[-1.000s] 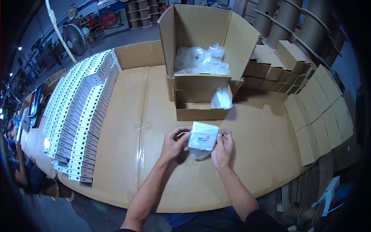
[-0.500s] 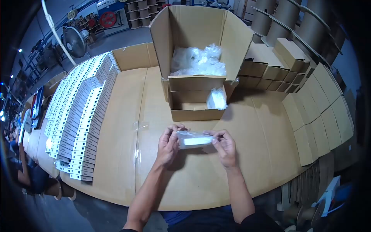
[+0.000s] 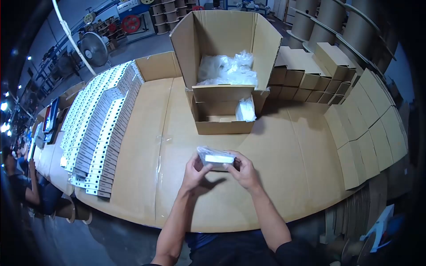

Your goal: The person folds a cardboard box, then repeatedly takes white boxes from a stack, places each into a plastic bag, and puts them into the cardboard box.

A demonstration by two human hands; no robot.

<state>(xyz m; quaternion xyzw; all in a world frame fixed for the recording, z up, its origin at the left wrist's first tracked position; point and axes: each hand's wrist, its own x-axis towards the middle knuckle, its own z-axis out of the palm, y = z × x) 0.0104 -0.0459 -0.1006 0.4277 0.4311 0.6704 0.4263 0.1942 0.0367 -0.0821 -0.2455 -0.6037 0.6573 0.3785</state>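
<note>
Between my two hands is a small white box in a clear plastic bag (image 3: 218, 158), raised a little over the cardboard-covered table (image 3: 208, 206). My left hand (image 3: 194, 174) is closed on the bag's left end, thumb in front. On the right end, my right hand (image 3: 244, 171) grips it the same way, thumb near the lower edge. Just beyond stands an open small carton (image 3: 224, 128), with white wrapped pieces (image 3: 246, 110) at its right side. Behind that, a larger open carton (image 3: 226, 31) holds a heap of clear plastic bags (image 3: 228, 68).
Long stacks of small white boxes (image 3: 100, 128) line the left side. Brown cartons (image 3: 306, 82) are piled at the back right, and more cartons (image 3: 366, 133) along the right edge. A fan (image 3: 94, 49) and large spools (image 3: 330, 26) stand behind. Another person (image 3: 33, 186) sits far left.
Both hands have drawn closer together around the bagged box. The bag's ends, pinched out to the sides before, are now folded in at the hands. The view has shifted slightly.
</note>
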